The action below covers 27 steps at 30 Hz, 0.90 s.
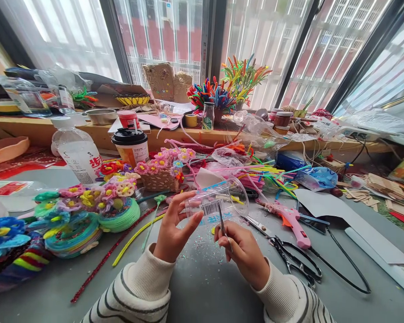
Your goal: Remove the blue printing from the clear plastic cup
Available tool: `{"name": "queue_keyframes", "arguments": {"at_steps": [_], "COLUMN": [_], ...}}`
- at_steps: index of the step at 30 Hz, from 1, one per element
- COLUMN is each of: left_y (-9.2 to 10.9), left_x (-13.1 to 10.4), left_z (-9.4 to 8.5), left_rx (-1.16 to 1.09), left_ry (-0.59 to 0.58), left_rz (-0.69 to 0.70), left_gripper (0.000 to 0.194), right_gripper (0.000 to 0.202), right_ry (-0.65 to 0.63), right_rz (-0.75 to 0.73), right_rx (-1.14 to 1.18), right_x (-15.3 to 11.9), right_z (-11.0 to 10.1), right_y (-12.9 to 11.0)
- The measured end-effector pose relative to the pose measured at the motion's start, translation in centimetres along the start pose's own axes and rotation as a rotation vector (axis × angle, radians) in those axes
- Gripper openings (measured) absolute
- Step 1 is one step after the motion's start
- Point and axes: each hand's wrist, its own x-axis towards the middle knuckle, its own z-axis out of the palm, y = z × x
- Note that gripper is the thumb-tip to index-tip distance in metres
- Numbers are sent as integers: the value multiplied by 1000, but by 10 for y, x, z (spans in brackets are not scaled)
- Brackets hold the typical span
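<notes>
A clear plastic cup (pixel 202 207) with a barcode label and blue print lies tilted on its side in the air above the grey table. My left hand (pixel 178 224) holds it near its closed end, thumb on the near side and fingers behind. My right hand (pixel 239 251) is closed round a slim dark metal tool (pixel 222 220), whose tip points up against the printed side of the cup. The exact kind of tool cannot be made out. Small shiny flecks (pixel 202 255) are scattered on the table below.
Pipe-cleaner flowers (pixel 84 202) and a water bottle (pixel 76 150) stand left. A lidded paper cup (pixel 131 146) is behind them. Scissors (pixel 289 255), a pink glue gun (pixel 291 220) with its cord, and grey sheets (pixel 353 224) lie right. Pipe cleaners (pixel 235 170) are piled behind the hands.
</notes>
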Motion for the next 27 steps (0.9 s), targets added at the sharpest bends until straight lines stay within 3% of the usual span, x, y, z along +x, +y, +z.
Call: {"name": "queue_keyframes", "arguments": {"at_steps": [9,19,22,27], "left_y": [-1,0,-2,-4], "left_x": [1,1,2,2], "left_z": [-2,-5,-7,-6], "left_rx": [-6,11,43,33], "left_ry": [-12,-41,-95,-88], "left_rz": [17,59,50,55], "left_gripper": [37,34,34,37], "right_gripper": [50,57,58,54], "right_ry": [0,-171,-213,-171], "right_rz": [13,67,63,81], "right_rx": [-68,42,88,128], "right_x": [-1,2,2,1], "right_z": [0,-6,-8,-8], "right_y": [-3,-1,-2,-3]}}
